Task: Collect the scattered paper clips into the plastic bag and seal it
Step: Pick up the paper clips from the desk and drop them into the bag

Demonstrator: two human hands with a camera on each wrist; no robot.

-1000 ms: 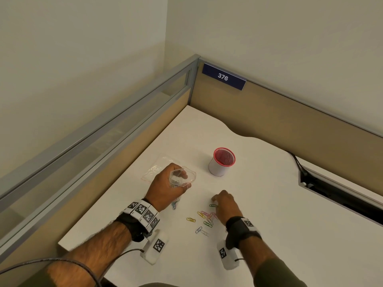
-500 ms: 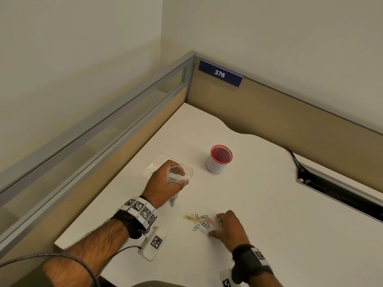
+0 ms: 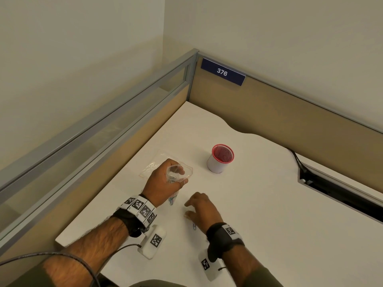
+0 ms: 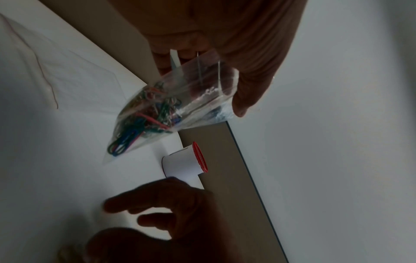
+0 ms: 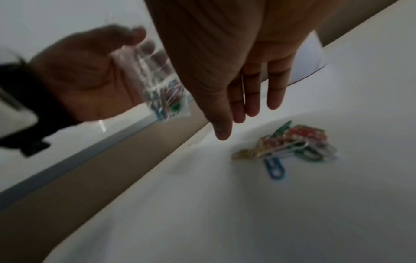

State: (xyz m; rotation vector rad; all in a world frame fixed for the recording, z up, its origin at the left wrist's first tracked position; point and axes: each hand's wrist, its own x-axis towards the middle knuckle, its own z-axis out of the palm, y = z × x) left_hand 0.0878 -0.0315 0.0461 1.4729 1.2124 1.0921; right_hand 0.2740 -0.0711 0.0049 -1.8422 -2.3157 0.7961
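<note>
Clear plastic bag (image 4: 171, 106) (part-filled) gripped in my left hand (image 3: 161, 183), my right hand (image 3: 204, 210) flat-fingered over loose paper clips (image 5: 290, 146), near the worktop's front edge.

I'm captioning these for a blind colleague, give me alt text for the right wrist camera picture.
A right hand with straight fingers hovers over a small pile of coloured paper clips on a white desk. Behind it, the left hand holds a clear plastic bag with clips inside. The picture is blurred.
</note>
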